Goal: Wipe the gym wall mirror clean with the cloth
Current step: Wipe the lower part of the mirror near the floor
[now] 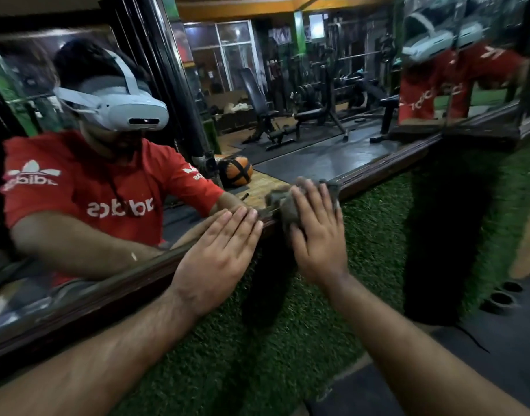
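The right hand lies flat with straight fingers on the cloth, pressing it against the lower edge of the mirror where the glass meets the frame. The cloth is grey and bunched — part of it shows above the fingertips, part hangs below the frame over the turf. Just beside it, the left hand also lies flat, fingers straight and together, holding nothing; its fingertips rest on the frame and reach the glass, where their reflection meets them.

The dark wooden frame runs on a slant from lower left to upper right, with green turf covering the wall beneath it. The glass reflects the person in a red shirt and a white headset, an orange ball on the floor, and benches and racks farther back. At the upper right a 2nd mirror stands — it repeats the red shirt.
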`<state>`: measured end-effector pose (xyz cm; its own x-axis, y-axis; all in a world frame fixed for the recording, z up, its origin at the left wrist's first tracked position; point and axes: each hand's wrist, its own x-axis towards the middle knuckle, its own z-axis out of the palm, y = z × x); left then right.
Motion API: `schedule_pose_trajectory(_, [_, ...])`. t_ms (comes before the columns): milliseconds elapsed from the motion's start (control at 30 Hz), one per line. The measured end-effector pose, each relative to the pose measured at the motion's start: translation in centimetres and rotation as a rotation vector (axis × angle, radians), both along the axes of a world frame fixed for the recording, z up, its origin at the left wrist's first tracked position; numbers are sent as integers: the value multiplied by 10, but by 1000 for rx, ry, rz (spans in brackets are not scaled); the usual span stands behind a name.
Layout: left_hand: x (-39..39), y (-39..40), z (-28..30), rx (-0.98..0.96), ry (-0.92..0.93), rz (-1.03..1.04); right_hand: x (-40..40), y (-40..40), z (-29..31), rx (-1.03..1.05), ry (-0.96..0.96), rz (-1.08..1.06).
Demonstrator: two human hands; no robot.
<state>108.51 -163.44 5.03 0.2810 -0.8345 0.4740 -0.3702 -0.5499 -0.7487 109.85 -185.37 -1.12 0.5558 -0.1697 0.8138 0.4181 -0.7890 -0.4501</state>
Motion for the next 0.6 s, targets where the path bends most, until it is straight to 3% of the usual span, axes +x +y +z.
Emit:
schedule_pose_trajectory(67, [0,-1,-2,3,-16,7,3,8,9,137,55,-37])
schedule_pose_trajectory(233, [0,-2,-1,17,8,15,-8,15,-1,-217,-60,38])
schedule_pose_trajectory(367, [-1,-1,-2,8,-10,9,-2,9,5,-6,27,-28])
schedule_pose_trajectory(500, [0,-4,-2,0,-3,-11,-12,26,2,-125,-30,101])
schedule_pose_trajectory(600, [-1,-3,-4,-18,-30,-31,-6,15,-1,3,-68,147])
